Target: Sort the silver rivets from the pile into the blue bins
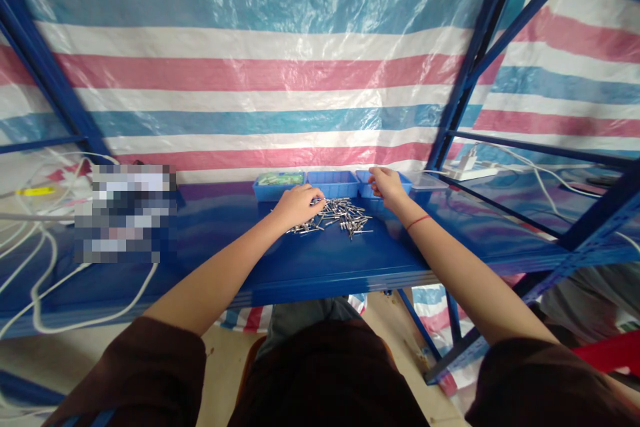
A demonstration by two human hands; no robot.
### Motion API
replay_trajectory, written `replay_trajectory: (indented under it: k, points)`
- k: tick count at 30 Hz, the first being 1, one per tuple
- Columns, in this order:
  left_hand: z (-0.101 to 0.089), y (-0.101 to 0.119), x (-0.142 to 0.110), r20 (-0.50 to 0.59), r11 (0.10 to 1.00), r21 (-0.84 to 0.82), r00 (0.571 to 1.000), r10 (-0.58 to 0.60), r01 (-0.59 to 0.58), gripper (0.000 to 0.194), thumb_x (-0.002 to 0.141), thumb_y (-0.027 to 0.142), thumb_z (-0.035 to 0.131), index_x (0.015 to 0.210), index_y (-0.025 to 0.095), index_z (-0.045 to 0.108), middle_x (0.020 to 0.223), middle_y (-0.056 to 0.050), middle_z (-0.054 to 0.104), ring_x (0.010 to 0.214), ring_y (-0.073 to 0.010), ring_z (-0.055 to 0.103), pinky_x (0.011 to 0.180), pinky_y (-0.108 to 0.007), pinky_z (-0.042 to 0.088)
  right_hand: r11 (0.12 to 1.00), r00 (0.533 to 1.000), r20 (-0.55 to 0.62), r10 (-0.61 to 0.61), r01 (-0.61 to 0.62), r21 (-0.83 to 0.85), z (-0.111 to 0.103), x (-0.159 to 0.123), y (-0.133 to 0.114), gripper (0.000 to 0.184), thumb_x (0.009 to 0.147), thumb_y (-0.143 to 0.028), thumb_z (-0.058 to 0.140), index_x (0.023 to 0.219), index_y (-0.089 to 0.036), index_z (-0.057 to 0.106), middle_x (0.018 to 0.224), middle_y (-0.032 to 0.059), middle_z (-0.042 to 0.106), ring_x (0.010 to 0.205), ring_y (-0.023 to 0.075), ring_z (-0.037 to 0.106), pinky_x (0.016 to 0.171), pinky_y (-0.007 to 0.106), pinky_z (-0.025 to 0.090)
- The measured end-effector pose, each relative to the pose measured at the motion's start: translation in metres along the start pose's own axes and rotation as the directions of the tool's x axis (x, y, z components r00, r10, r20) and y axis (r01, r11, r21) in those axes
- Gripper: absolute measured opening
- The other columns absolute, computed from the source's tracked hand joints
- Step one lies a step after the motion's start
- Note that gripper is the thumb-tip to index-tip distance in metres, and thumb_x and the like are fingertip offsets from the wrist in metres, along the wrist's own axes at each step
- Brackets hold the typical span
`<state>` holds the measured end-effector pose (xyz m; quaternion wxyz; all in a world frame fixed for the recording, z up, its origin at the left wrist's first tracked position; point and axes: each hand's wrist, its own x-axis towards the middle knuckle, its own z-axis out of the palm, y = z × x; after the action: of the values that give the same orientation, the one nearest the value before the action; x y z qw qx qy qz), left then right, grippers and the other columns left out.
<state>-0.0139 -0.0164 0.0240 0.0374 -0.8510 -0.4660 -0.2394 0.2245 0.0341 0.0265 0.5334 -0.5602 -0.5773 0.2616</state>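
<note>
Striped sheeting [260, 73] hangs behind the worktop [320, 267], which carries a pile of metal pins [350, 218]. The left hand [300, 203] bends over the pile's left part; the right hand [386, 185] is at a blue bin [364, 189] behind its right end (whether either grips anything, I cannot tell).

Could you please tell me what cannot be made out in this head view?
All in the head view:
Left hand: the hand itself hides whether its grip holds anything.
Right hand: grip contents, if any, too small to see.
Right blue bin: that hand hides part of its inside.
Metal pieces: too small and overlapped to count.
Pixelated patch: its blocks hide what lies there.
Red thing: cut off by the right edge.
</note>
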Motion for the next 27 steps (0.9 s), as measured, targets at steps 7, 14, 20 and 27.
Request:
replay_trajectory:
  k: [7, 14, 20, 27]
  points:
    - [-0.053, -0.034, -0.006, 0.268, 0.995, 0.059, 0.959, -0.090, 0.077, 0.062, 0.061, 0.062, 0.063, 0.110, 0.023, 0.064, 0.115, -0.009, 0.062, 0.104, -0.0266, 0.056, 0.086, -0.031, 0.044, 0.744, 0.741, 0.668, -0.078, 0.489, -0.456, -0.013, -0.013, -0.010, 0.057, 0.060, -0.064, 0.067, 0.093, -0.017, 0.067, 0.092, 0.0104, 0.066, 0.078, 0.0222, 0.060, 0.067, 0.031, 0.046]
    - [-0.054, -0.039, -0.019, 0.532, 0.926, 0.107, 0.766, -0.362, 0.363, 0.087, 0.044, 0.065, 0.072, 0.119, 0.021, 0.061, 0.130, -0.020, 0.051, 0.077, -0.0227, 0.064, 0.052, -0.023, 0.047, 0.655, 0.677, 0.736, 0.009, 0.551, -0.516, -0.017, -0.010, -0.003, 0.077, 0.048, -0.066, 0.073, 0.103, -0.014, 0.067, 0.099, 0.0158, 0.066, 0.079, 0.0256, 0.062, 0.065, 0.032, 0.047]
    - [-0.040, -0.033, -0.013, 0.551, 0.961, 0.028, 0.798, -0.244, 0.275, 0.062, 0.051, 0.062, 0.069, 0.092, 0.015, 0.070, 0.092, -0.014, 0.069, 0.049, -0.0130, 0.059, 0.046, -0.020, 0.043, 0.703, 0.608, 0.792, -0.052, 0.586, -0.404, -0.003, -0.018, -0.009, 0.050, 0.064, -0.057, 0.068, 0.093, -0.016, 0.069, 0.093, 0.0090, 0.069, 0.076, 0.0210, 0.062, 0.064, 0.028, 0.045]
    - [-0.021, -0.029, -0.007, 0.500, 0.941, -0.230, 0.860, -0.105, 0.249, 0.037, 0.061, 0.046, 0.068, 0.084, 0.018, 0.068, 0.085, -0.004, 0.069, 0.046, -0.0113, 0.059, 0.047, -0.020, 0.042, 0.739, 0.672, 0.732, -0.116, 0.551, -0.388, 0.012, -0.024, -0.009, 0.035, 0.070, -0.032, 0.067, 0.099, -0.013, 0.066, 0.088, 0.0075, 0.068, 0.074, 0.0185, 0.062, 0.064, 0.027, 0.044]
